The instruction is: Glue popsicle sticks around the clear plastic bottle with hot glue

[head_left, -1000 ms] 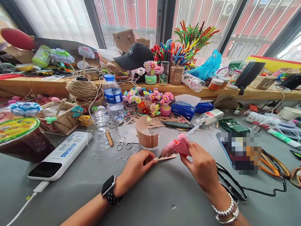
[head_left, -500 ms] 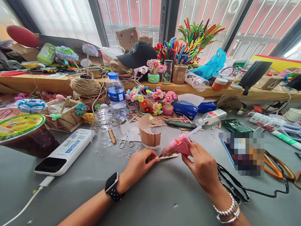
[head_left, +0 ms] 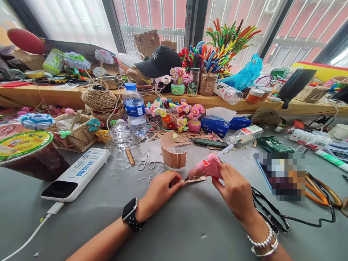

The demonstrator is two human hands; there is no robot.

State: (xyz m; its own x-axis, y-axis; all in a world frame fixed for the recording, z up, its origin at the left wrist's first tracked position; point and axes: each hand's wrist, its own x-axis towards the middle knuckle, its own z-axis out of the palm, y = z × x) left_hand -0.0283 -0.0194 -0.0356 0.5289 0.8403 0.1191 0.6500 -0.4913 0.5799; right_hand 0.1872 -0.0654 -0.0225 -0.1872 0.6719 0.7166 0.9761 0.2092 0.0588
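Note:
My right hand [head_left: 233,190] grips a pink hot glue gun [head_left: 205,168], its nozzle pointing down-left onto a flat wooden craft stick [head_left: 196,179] lying on the grey table [head_left: 174,224]. My left hand [head_left: 160,190], with a black smartwatch on the wrist, pinches the left end of that stick. Just behind stands a small curved fence of upright wooden sticks [head_left: 172,152].
Small scissors [head_left: 146,164], a cut clear bottle half [head_left: 122,146], a water bottle [head_left: 133,108] and a white power bank [head_left: 77,175] lie to the left. Orange-handled pliers [head_left: 323,190] and the gun's black cord [head_left: 274,217] lie right. A cluttered wooden shelf [head_left: 49,96] runs behind.
The hands, stick and glue gun stay nearly as they were; the nozzle stays at the stick. The view has shifted slightly.

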